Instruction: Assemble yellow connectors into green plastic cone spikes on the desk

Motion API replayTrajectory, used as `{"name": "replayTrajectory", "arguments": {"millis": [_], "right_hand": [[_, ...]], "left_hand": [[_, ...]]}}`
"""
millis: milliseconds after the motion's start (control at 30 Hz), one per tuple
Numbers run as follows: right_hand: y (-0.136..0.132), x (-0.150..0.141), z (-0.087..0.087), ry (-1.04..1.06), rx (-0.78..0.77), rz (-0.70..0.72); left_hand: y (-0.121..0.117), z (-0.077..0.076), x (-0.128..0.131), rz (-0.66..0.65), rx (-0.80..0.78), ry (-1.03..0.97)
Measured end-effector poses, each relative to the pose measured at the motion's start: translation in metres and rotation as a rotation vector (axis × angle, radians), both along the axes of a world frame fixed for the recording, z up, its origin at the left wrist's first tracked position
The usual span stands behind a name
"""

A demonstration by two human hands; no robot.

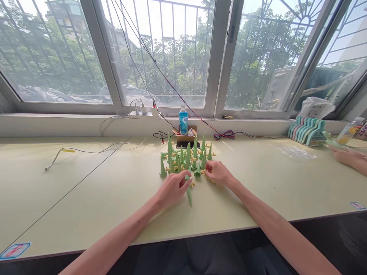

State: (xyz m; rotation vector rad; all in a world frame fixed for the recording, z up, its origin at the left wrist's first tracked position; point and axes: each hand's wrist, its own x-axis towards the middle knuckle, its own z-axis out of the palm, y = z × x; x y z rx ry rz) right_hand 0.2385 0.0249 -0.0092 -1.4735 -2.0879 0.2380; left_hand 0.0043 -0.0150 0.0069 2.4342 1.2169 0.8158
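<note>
My left hand [174, 188] is closed, thumb and fingers pinching a green plastic cone [189, 198] whose tip points toward me. A small yellow plastic piece [193, 184] shows beside that cone. To the right, my right hand [220, 173] has its fingers pinched together at a small yellow plastic piece [203, 172], partly covered by the fingertips. Another green cone [197, 172] lies on its side between my hands, open base toward me. Behind them stand several upright green cones [187, 156], with yellow pieces among them.
Beyond the cones is a small cardboard box [183, 138] with a blue bottle [183, 121] and a dark phone-like slab [187, 145]. Cables [225, 134] lie along the sill side. At right are teal hangers [306, 130], a clear plastic bag [296, 152] and another person's hand [348, 156].
</note>
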Motion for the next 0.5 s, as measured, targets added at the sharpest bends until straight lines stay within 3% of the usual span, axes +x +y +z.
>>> {"name": "replayTrajectory", "arguments": {"millis": [500], "right_hand": [[-0.0023,-0.0014,0.0041,-0.07,-0.032,-0.023]], "left_hand": [[0.0011,-0.0013,-0.0004,0.0,0.0,-0.006]]}}
